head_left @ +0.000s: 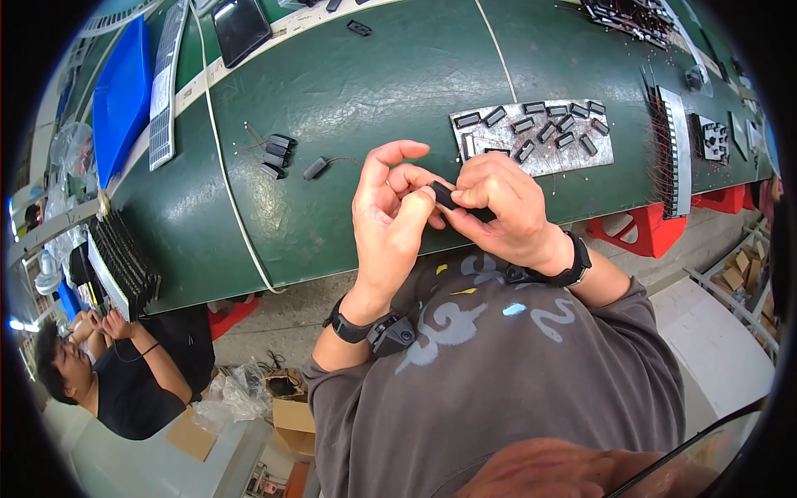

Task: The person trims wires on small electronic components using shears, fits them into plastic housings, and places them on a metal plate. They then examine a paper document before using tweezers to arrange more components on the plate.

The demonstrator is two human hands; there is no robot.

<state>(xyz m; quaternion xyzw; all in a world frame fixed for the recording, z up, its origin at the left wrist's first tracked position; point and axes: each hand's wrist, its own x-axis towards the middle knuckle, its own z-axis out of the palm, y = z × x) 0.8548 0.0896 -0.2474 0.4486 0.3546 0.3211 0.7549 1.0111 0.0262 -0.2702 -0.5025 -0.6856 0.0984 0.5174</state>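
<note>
Between my two hands, close to the bench's near edge, is a small black oblong part (443, 196). My left hand (388, 220) is closed on its left end with thumb and fingertips, while the index finger curves up free of it. My right hand (508, 203) pinches the other end. The fingers cover much of the part. Just beyond my right hand lies a silvery metal plate (599, 158) with several similar black parts (545, 131) scattered over it. To the left of my hands a single black part with a thin wire (315, 168) rests beside a small cluster of others (278, 152).
A white cable (222, 158) runs across the green bench (349, 100). A blue tray (122, 100) stands far left, near a dark phone-like slab (241, 31). At right are a strip with red wires (677, 153) and red stools (639, 232). A co-worker (137, 373) works at lower left.
</note>
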